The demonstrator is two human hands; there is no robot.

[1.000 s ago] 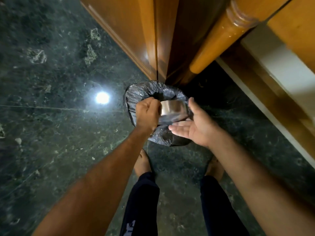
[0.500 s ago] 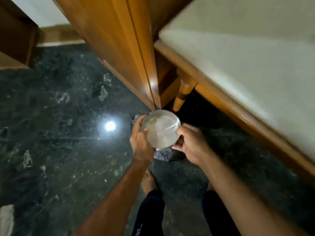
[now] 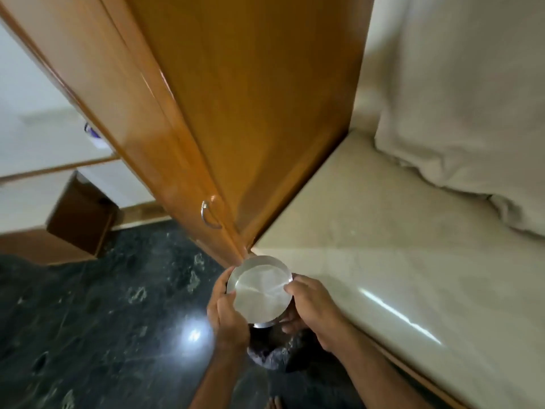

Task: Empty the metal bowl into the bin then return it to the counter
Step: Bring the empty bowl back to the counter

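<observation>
Left hand [image 3: 227,314] and right hand [image 3: 309,308] clamp the round, shiny metal bowl [image 3: 261,290] by its rim.

No readable text, labels, brands or numbers anywhere you're looking. The metal bowl [image 3: 259,290] between your hands is bare, with no stamp or marking showing. The wooden cabinet door [image 3: 236,113] just beyond your hands carries no sign or sticker either.
</observation>
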